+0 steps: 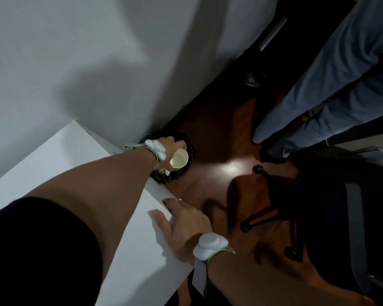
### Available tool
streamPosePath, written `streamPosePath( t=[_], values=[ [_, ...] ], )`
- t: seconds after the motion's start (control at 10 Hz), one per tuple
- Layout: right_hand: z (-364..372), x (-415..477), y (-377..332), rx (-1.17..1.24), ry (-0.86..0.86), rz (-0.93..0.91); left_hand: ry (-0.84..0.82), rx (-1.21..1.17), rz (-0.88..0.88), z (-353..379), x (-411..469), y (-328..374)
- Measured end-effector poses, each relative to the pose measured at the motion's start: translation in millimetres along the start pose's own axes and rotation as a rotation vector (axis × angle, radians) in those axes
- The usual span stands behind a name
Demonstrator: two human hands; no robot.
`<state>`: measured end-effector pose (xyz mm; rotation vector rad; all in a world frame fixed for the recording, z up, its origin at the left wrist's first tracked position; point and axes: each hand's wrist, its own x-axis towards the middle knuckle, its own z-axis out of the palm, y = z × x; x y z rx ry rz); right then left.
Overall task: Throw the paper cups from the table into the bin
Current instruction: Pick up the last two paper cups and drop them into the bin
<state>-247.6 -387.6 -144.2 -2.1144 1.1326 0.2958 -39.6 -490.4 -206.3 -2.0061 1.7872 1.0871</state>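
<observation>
At the left, the white table [60,164] runs toward the wall, and past its far corner the left hand [167,151] reaches out with fingers curled around a paper cup [179,159], holding it by the side wall, mouth tipped toward the camera, directly over the dark round bin [189,155] on the floor. The cup looks empty, so probably light and easily crushed; a gentle hold on the wall near the stiffer rim suits it. Nearer and to the right, the right hand [181,224] rests spread on the table edge, holding nothing.
</observation>
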Motion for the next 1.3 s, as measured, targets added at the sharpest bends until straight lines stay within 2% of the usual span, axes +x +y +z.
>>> streamPosePath(
  t=[0.3, 0.6, 0.9, 1.1, 1.2, 1.3],
  values=[
    [-7.0, -1.8, 1.0, -0.035, -0.003, -0.034, -0.113, 0.071, -0.012, -1.0, 13.3, 0.0],
    [-8.9, -1.8, 2.0, -0.063, -0.013, -0.032, -0.056, 0.010, -0.057, -24.5, 0.0, -5.9],
    [-25.1, -2.2, -6.5, -0.061, -0.091, 0.000, 0.165, -0.238, -0.083, -57.5, -58.4, -0.3],
    [-52.1, -5.9, -21.0, -0.026, -0.298, 0.072, 0.347, -0.385, -0.111, -66.5, -133.1, 8.9],
    [-69.0, -12.0, -35.8, 0.038, -0.378, 0.078, 0.450, -0.453, -0.145, -61.5, -168.5, 10.3],
    [-88.3, -24.6, -51.8, 0.069, -0.367, 0.130, 0.486, -0.519, -0.251, -52.9, -208.1, 16.8]
  ],
)
